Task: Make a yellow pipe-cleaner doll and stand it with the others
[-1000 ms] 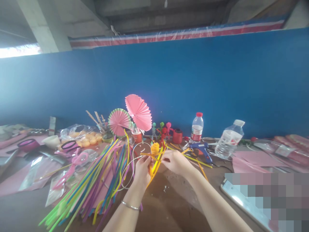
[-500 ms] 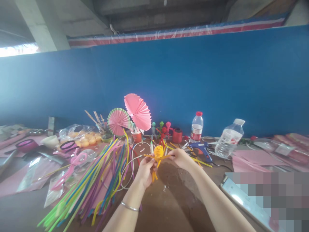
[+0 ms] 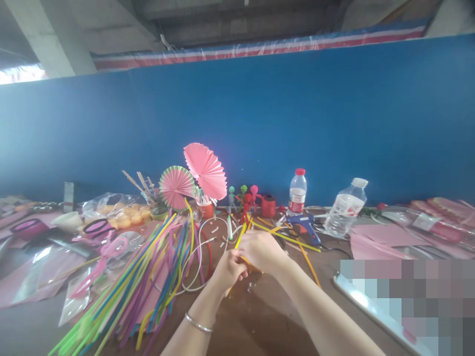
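My left hand [image 3: 232, 269] is closed, its fingers pinching an orange pipe cleaner figure [image 3: 253, 267] low over the table. My right hand [image 3: 261, 251] bends over it from the right, fingers curled against the left fingertips and closed on the same figure. Only short orange bits show; the coiled body is hidden behind the right hand. Just past the hands stand small pipe cleaner figures, a red one [image 3: 246, 201] nearest, with green, teal and pink ones behind. Loose yellow pipe cleaners [image 3: 293, 237] lie beyond my right hand.
A bundle of coloured pipe cleaners [image 3: 137, 282] spreads on the left beside a white cable [image 3: 183, 269]. Right of the hands are a blue glue gun [image 3: 306, 225], two water bottles [image 3: 297, 193] and a phone [image 3: 378, 309]. Pink paper fans [image 3: 206, 170] stand at the back.
My right hand has moved left from the figure's outstretched arm onto the figure, meeting my left hand and covering the orange coil. The whole view has shifted slightly.
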The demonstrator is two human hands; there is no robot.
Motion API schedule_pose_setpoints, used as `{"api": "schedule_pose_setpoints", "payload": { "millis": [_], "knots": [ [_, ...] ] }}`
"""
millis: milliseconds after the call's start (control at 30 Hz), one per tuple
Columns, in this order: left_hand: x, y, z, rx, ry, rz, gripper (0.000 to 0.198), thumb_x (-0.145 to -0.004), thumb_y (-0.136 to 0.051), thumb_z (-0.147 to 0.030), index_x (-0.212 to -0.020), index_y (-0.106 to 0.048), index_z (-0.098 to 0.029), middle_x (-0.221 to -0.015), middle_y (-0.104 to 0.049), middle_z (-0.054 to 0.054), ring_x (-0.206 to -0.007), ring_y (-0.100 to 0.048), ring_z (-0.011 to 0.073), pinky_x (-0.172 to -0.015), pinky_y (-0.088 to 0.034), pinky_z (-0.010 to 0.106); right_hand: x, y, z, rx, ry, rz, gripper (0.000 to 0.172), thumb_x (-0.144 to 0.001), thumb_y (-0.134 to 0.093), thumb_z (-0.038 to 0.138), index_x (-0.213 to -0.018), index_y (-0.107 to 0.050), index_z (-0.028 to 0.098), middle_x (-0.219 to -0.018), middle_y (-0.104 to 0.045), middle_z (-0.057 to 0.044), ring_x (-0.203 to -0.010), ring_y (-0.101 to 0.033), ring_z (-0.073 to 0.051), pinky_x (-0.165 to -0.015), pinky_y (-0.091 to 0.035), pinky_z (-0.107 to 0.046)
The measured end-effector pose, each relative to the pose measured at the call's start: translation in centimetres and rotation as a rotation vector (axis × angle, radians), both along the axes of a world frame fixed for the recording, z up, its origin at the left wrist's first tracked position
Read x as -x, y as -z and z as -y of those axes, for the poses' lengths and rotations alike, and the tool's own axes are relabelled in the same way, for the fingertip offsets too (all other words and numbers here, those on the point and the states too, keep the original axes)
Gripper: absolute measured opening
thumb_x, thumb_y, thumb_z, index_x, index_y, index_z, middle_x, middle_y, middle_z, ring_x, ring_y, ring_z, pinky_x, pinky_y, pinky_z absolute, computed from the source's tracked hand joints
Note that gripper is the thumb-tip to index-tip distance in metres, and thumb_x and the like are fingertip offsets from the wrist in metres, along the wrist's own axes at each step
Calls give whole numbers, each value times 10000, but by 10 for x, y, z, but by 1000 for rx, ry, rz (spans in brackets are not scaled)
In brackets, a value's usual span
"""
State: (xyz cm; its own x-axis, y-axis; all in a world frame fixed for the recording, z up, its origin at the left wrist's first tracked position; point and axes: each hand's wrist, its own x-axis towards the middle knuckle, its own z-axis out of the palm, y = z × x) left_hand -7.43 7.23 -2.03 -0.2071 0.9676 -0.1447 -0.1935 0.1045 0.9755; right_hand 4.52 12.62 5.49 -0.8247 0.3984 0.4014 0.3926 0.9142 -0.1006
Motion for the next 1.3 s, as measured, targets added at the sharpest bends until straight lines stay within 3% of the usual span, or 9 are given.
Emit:
{"api": "schedule_pose_setpoints", "payload": {
  "millis": [100, 267, 533, 700, 833, 1000, 1167, 1300],
  "knots": [
    [1, -8, -1, -92, -16, -79, 94, -541, -508, -49, -503, -547, -126, -415, -500, -20, -400, -430, 80, -411, -284, 190, 6, -5, 12, -145, -57, 25, 152, -755, -546, 176, -614, -603, 171, -615, -565, -25, -620, -453, -140, -524, -261, -264],
    [4, -17, -3, -179, -120, 77, 133, -585, -523, -86, -679, -607, -128, -541, -551, -23, -527, -499, 97, -533, -372, 207, 6, -8, 18, -295, -100, -32, 190, -805, -481, 136, -634, -563, 152, -637, -543, -28, -651, -420, -146, -550, -244, -285],
    [7, -20, 3, -249, -233, -182, 213, -614, -467, -73, -753, -618, -131, -667, -616, 19, -610, -544, 130, -566, -398, 219, 13, -2, 26, -376, -65, -71, 137, -776, -515, 116, -651, -557, 152, -656, -561, -27, -658, -455, -158, -542, -266, -290],
    [10, -31, 3, -231, -403, -272, 172, -585, -546, -111, -737, -623, -135, -703, -641, 50, -682, -587, 184, -652, -438, 279, 21, 0, 48, -289, 152, -90, 104, -727, -535, 70, -670, -580, 145, -638, -588, -40, -622, -526, -163, -503, -288, -269],
    [16, -31, -1, -218, -539, -265, 137, -581, -588, -139, -716, -603, -149, -601, -607, 17, -598, -576, 169, -600, -436, 277, 27, 0, 65, -125, 315, -46, 111, -701, -539, 56, -661, -582, 151, -583, -594, -33, -525, -552, -159, -437, -254, -255],
    [21, -30, 0, -257, -613, -221, 139, -609, -600, -193, -743, -589, -157, -577, -586, -3, -558, -554, 142, -557, -412, 253, 27, -3, 70, -31, 323, 20, 132, -700, -520, 50, -684, -583, 164, -585, -606, -22, -496, -561, -162, -415, -227, -253],
    [20, -28, 1, -332, -577, -154, 158, -607, -585, -169, -765, -585, -164, -588, -578, -11, -566, -545, 131, -576, -419, 249, 26, -5, 70, -25, 226, -59, 122, -749, -494, 94, -711, -576, 177, -657, -625, -11, -568, -563, -137, -462, -262, -235],
    [20, -20, -6, -292, -601, 52, 180, -624, -611, -198, -795, -567, -159, -607, -577, -10, -545, -540, 108, -533, -410, 220, 21, -9, 54, 89, 333, -110, 162, -797, -456, 187, -714, -595, 199, -655, -632, 6, -568, -564, -119, -491, -281, -221]
  ]
}}
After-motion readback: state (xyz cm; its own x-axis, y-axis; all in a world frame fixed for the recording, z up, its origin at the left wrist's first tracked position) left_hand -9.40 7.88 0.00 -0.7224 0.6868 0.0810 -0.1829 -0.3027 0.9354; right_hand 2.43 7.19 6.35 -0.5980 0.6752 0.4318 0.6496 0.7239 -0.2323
